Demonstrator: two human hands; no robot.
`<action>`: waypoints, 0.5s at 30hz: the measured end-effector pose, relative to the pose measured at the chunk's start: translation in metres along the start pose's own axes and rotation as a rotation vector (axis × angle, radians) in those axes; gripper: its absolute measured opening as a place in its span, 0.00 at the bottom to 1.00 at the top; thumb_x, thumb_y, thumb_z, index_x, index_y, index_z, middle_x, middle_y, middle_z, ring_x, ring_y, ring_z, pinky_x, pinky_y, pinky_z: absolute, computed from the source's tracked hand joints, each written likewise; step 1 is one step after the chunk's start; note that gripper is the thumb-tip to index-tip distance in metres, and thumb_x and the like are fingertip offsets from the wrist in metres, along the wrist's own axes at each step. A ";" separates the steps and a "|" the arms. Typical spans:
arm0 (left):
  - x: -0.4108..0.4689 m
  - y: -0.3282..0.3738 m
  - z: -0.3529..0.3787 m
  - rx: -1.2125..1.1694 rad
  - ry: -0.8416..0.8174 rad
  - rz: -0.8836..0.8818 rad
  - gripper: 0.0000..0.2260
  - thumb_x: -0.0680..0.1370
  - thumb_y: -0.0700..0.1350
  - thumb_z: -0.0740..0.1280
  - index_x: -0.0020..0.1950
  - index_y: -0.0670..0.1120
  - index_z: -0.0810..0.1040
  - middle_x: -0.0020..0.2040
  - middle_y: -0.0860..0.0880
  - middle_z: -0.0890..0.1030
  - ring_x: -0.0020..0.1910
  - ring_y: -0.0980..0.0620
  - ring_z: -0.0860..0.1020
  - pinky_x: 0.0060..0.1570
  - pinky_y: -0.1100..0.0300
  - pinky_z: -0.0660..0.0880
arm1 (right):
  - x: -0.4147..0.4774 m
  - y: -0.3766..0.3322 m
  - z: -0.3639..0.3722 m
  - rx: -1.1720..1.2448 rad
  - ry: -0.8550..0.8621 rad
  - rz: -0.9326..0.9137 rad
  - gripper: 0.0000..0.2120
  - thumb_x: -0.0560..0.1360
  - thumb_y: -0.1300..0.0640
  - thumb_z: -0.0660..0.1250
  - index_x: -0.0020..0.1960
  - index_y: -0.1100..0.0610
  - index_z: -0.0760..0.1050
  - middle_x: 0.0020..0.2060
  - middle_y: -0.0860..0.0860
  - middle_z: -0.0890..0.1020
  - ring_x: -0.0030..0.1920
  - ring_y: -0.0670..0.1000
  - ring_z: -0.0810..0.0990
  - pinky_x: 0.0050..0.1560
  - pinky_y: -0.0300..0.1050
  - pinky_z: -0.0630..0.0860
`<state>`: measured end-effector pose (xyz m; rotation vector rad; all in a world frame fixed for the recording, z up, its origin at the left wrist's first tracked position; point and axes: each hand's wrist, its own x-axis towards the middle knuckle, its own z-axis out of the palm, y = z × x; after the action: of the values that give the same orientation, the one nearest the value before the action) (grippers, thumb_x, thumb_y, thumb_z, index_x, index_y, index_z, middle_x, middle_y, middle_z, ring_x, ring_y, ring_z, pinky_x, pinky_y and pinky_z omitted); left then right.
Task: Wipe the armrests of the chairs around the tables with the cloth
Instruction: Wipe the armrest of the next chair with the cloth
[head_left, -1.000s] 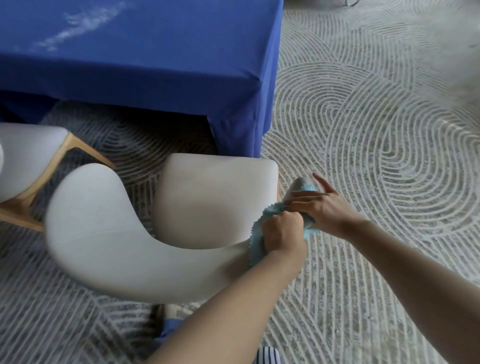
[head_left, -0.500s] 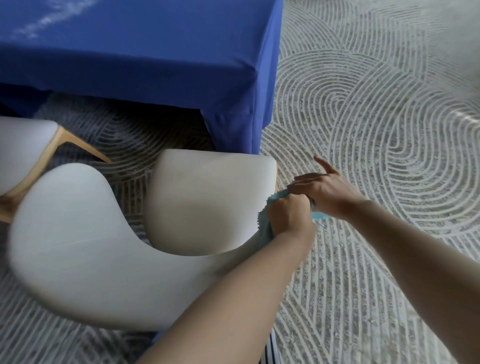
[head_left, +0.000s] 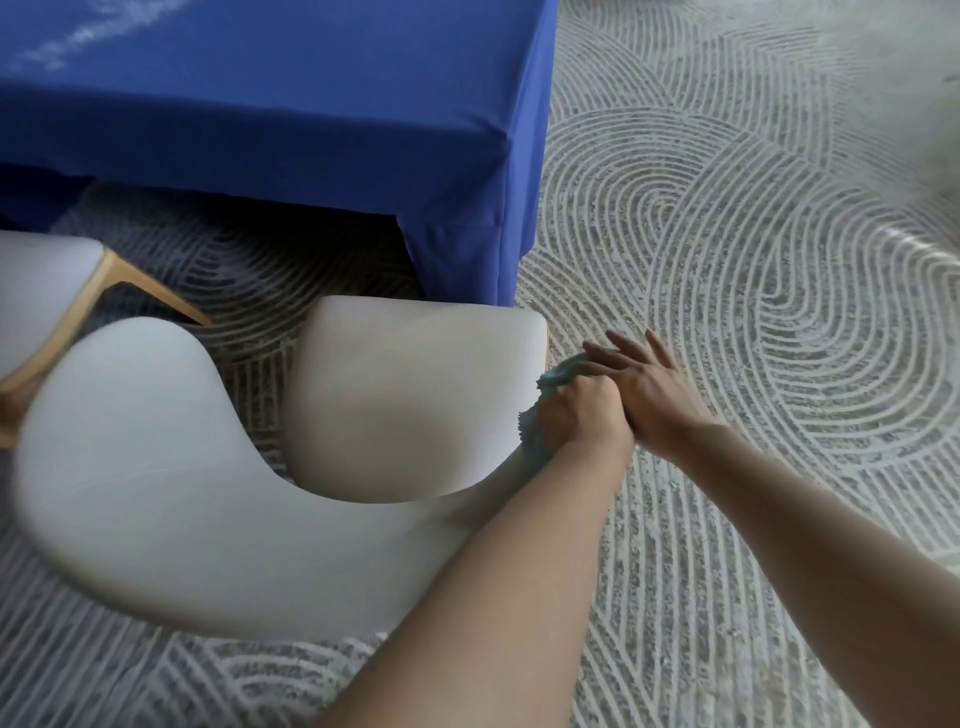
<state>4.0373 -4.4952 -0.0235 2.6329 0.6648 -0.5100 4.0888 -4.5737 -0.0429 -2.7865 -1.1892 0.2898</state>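
The head view looks down on a white shell chair (head_left: 156, 467) drawn up to the corner of a table (head_left: 311, 130) draped in blue fabric, both standing on a grey swirl-patterned carpet (head_left: 779, 260). The left hand (head_left: 576, 415) is curled into a fist round a bunched teal cloth (head_left: 558, 374) and presses it onto the front end of the chair's right-side armrest (head_left: 467, 506), just beside the seat edge. Only frayed bits of the cloth show, above and to the left of the knuckles. The right hand (head_left: 644, 395) lies against the left one with its fingers straight and spread, resting on the cloth's far end rather than gripping it. The picture is somewhat blurred, so I cannot tell how much of the armrest lies under the cloth. As I judge it, the wipe of this 1 armrest is under way near its tip. The chair's other arm shows no sign either way of being cleaned. A 2nd chair (head_left: 41, 280) with pale wooden legs sits at the left edge, untouched, so most of the job probably remains.
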 end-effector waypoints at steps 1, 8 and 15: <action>-0.005 -0.002 0.003 0.028 -0.025 -0.004 0.20 0.80 0.35 0.56 0.72 0.35 0.63 0.68 0.34 0.69 0.63 0.34 0.72 0.55 0.38 0.72 | -0.004 -0.005 0.001 0.008 -0.016 0.022 0.23 0.80 0.54 0.59 0.73 0.43 0.63 0.76 0.45 0.57 0.77 0.50 0.47 0.74 0.53 0.37; -0.028 -0.014 -0.002 0.142 -0.101 0.077 0.22 0.81 0.34 0.54 0.74 0.33 0.55 0.69 0.37 0.69 0.67 0.36 0.69 0.56 0.34 0.71 | -0.028 -0.035 -0.004 0.028 -0.059 0.138 0.24 0.79 0.53 0.60 0.73 0.42 0.61 0.77 0.44 0.51 0.77 0.51 0.41 0.74 0.58 0.36; -0.063 -0.038 -0.011 0.286 -0.119 0.166 0.21 0.80 0.36 0.56 0.74 0.37 0.60 0.70 0.40 0.69 0.67 0.38 0.69 0.58 0.34 0.70 | -0.052 -0.075 -0.014 -0.050 -0.075 0.181 0.24 0.78 0.52 0.61 0.73 0.43 0.62 0.75 0.44 0.59 0.77 0.50 0.44 0.73 0.58 0.35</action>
<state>3.9694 -4.4830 0.0029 2.8610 0.3545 -0.7533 4.0033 -4.5600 -0.0099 -2.9567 -0.9714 0.3875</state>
